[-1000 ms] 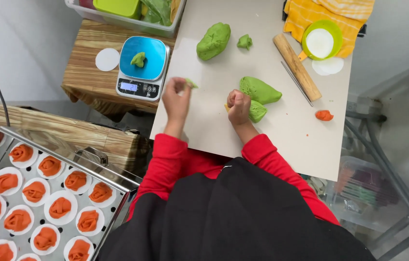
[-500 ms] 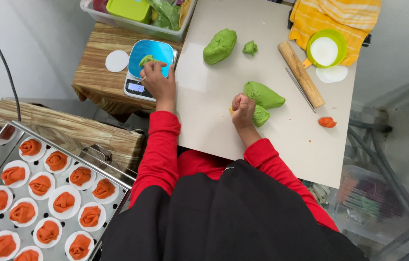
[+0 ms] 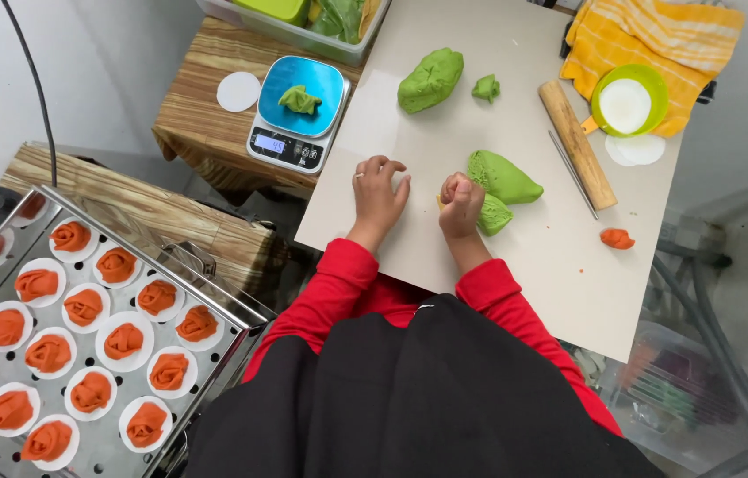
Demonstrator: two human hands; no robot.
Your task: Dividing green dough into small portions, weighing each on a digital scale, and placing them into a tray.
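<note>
My left hand [image 3: 380, 190] rests on the pale board [image 3: 524, 292], fingers loosely curled and holding nothing. My right hand [image 3: 462, 202] is closed in a fist around a small yellowish tool that is mostly hidden. It sits against a cut green dough piece [image 3: 496, 216]. A larger green dough wedge [image 3: 502, 175] lies just behind that piece. On the blue kitchen scale [image 3: 296, 119] to the left sits a small green dough bit [image 3: 300, 99]. A big green dough lump [image 3: 431, 78] and a small scrap [image 3: 485, 88] lie farther back on the board.
A wooden rolling pin [image 3: 577, 143] and a green bowl [image 3: 648, 80] of white discs lie on the board's right, by a yellow cloth [image 3: 648, 35]. An orange dough bit [image 3: 617, 238] lies near the right edge. A steel tray [image 3: 214, 305] at the lower left holds several orange rose-shaped pieces.
My left hand carried a small green dough bit to the scale, left it there, and came back to the board. My right hand stayed by the cut dough.
</note>
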